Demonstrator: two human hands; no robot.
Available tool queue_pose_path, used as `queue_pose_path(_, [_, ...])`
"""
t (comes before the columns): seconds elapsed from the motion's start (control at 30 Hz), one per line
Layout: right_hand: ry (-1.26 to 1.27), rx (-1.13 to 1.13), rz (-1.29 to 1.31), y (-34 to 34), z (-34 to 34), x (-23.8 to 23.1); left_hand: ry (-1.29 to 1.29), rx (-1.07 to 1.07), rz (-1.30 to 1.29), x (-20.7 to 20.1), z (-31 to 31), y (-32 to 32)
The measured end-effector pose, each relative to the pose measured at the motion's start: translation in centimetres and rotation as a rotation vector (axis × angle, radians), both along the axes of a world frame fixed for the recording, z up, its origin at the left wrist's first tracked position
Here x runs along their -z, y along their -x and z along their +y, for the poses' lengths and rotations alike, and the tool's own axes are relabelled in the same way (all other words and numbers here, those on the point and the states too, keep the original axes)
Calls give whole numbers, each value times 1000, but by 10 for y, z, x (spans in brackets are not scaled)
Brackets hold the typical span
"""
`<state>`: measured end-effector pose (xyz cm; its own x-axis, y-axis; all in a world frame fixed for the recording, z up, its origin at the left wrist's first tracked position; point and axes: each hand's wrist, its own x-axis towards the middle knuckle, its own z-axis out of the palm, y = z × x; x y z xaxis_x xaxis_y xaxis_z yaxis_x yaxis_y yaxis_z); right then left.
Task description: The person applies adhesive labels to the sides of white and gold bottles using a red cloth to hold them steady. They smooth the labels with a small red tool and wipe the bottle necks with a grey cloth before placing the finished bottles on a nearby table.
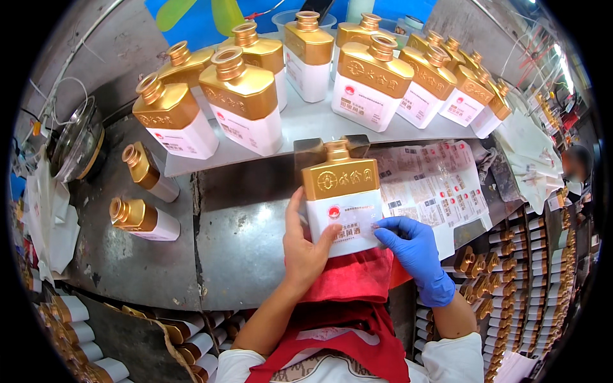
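Observation:
A flat-sided bottle (348, 210), gold at the neck and shoulders and white below with a red emblem and print, stands upright before me. My bare left hand (302, 249) grips its lower left side, thumb across the front. My right hand (415, 252), in a blue glove, is closed in a pinch at the bottle's lower right edge. What sits between those fingertips is too small to make out. Right of the bottle lie printed label sheets (440, 185). A red cloth (351, 277) shows just beneath the bottle.
Several similar bottles (370, 86) line a raised grey shelf (306, 121) at the back. Two smaller-looking gold-and-white bottles (150, 220) are on the metal table (236, 255) at left. Rows of bottles (511, 287) fill the lower right; more (83, 338) sit lower left. Green fan blades (227, 16) are at the back.

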<state>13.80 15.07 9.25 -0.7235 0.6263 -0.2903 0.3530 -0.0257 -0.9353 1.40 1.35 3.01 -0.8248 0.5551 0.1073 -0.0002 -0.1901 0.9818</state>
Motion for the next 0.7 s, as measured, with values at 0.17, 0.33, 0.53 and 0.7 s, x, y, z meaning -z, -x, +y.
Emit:
queue_pose_path(0.17, [-231,39,-24,3,16,11,-13,41,28,-2,-1,-5])
queue_pose_path(0.33, [-35,-6,-2,8,23,21,-103,158,-29,-6,-4,0])
queue_pose_path(0.53, [157,8,86,11,30,28,-238,162,-286,6,-17,18])
queue_pose_path(0.7, [-12,-80,22,12,29,30,-146,145,-162,-8,-9,10])
